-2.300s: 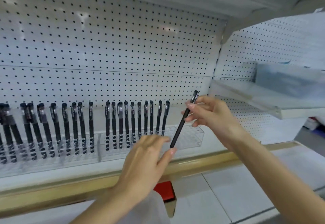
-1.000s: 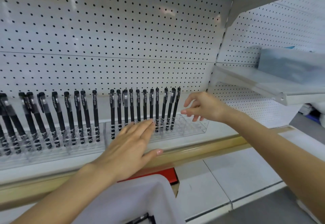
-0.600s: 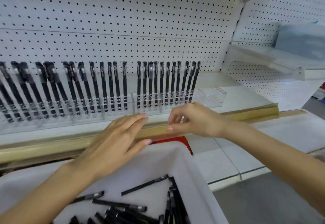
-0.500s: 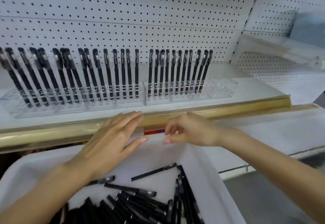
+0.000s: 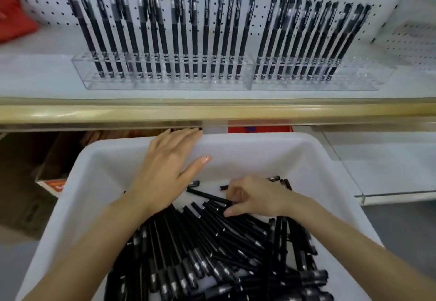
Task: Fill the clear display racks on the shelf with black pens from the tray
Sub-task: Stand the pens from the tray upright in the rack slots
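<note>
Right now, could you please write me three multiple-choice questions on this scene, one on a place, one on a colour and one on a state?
1. Where is the right hand?
A. On the shelf
B. In the tray
C. On the pegboard

2. What colour is the tray?
A. White
B. Red
C. Black

3. How is the far right end of the right rack?
A. Packed full
B. Covered by a hand
C. Empty

Answers:
1 B: the right hand lies among the loose pens inside the tray, fingers curled onto one pen.
2 A: its walls and rim are white.
3 C: the last slots of the right rack hold nothing.
</note>
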Demonstrator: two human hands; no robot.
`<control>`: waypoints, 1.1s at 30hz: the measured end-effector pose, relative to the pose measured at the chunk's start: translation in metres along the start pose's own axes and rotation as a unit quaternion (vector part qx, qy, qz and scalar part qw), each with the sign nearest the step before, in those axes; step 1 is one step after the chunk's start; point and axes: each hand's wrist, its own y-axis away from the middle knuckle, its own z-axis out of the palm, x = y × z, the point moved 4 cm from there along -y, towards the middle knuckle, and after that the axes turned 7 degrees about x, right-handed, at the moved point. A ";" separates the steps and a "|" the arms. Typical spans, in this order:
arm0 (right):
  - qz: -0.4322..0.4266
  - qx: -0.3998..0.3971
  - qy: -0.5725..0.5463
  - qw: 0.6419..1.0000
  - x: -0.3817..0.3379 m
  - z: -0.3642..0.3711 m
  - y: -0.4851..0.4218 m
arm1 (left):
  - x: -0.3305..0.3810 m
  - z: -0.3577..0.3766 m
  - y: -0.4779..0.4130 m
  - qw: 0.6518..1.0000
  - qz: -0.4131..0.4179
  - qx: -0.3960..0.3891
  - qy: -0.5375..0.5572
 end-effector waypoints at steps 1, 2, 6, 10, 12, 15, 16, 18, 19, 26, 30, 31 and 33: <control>0.010 -0.010 -0.002 1.000 0.003 0.001 0.000 | 0.001 0.001 0.000 1.000 -0.003 0.003 0.001; 0.018 -0.019 -0.005 1.000 0.005 0.003 0.001 | 0.001 0.003 -0.001 1.000 -0.001 0.001 -0.005; 0.042 -0.042 -0.011 0.998 0.004 0.010 -0.001 | -0.003 0.012 0.002 0.998 0.016 -0.025 -0.048; 0.052 -0.060 -0.045 0.996 0.003 0.013 -0.002 | -0.005 0.012 0.001 0.999 0.011 -0.019 -0.046; 0.051 -0.067 -0.056 0.995 0.003 0.015 -0.003 | -0.005 0.012 0.001 0.999 0.012 -0.017 -0.045; 0.048 -0.052 -0.081 0.994 0.001 0.012 -0.003 | -0.005 0.013 0.001 0.999 0.015 -0.015 -0.047; 0.046 -0.046 -0.095 0.993 0.000 0.010 -0.004 | -0.006 0.013 0.001 0.999 0.014 -0.014 -0.047; 0.049 -0.041 -0.129 0.990 -0.001 0.005 -0.003 | -0.006 0.013 0.002 0.999 0.012 -0.015 -0.043; 0.054 -0.038 -0.152 0.986 -0.001 0.003 -0.002 | -0.006 0.013 0.002 0.999 0.013 -0.014 -0.041; 0.062 0.085 -0.310 0.945 -0.006 -0.027 0.007 | -0.006 0.013 0.001 0.999 -0.009 0.034 0.041; 0.058 0.137 -0.462 0.874 -0.013 -0.041 0.017 | -0.010 0.013 -0.002 0.992 -0.049 0.040 0.112; 0.058 0.144 -0.502 0.851 -0.015 -0.043 0.019 | -0.010 0.011 -0.003 0.988 -0.067 0.037 0.136; 0.054 0.149 -0.558 0.814 -0.017 -0.049 0.021 | -0.008 0.004 -0.009 0.976 -0.101 0.031 0.193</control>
